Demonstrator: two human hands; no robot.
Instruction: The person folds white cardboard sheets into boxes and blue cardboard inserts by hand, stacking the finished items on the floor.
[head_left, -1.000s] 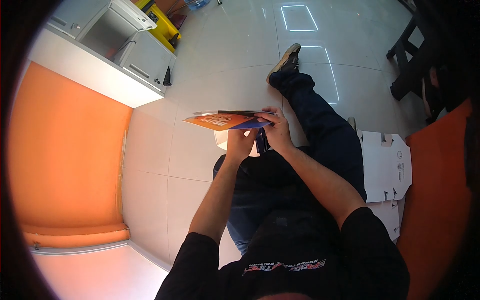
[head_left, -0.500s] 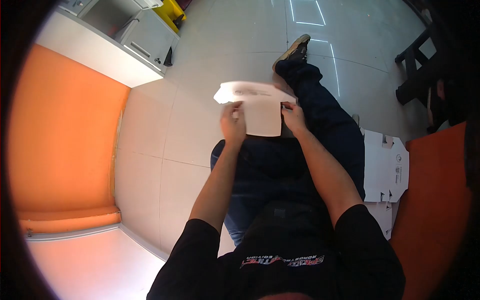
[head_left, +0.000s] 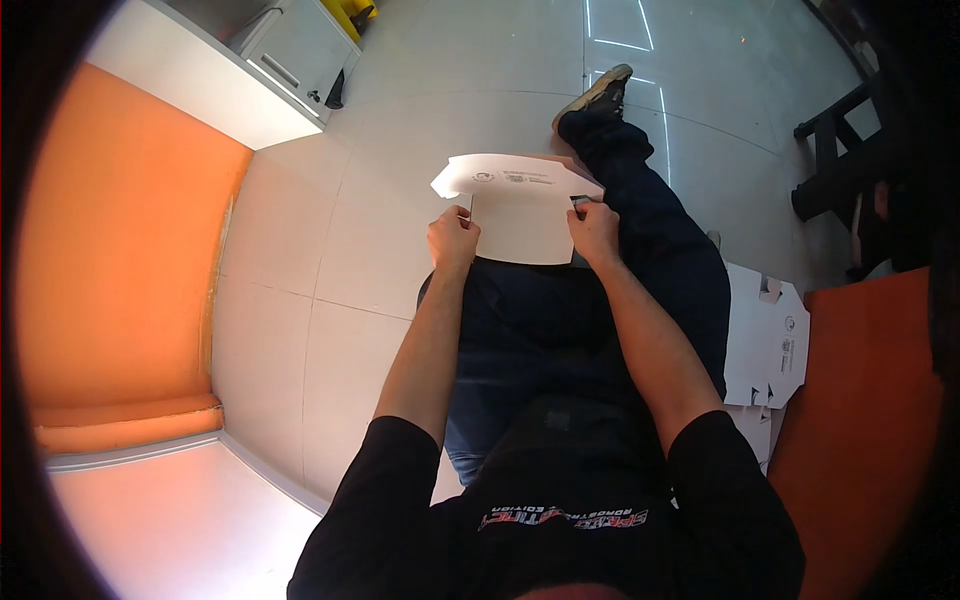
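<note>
Orange panel (head_left: 125, 250) and cartons (head_left: 760, 345) flank left hand (head_left: 453, 241) and right hand (head_left: 597, 234), grips pinching white cardboard (head_left: 522, 225).

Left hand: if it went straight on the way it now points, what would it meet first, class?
Most likely the white cardboard: the left hand is at its side edge, though depth and exact contact are hard to judge.

The carton (head_left: 522, 228) is white with dark print (head_left: 515, 179) — the shirt (head_left: 725, 480) black, the trousers (head_left: 665, 225) dark blue.
</note>
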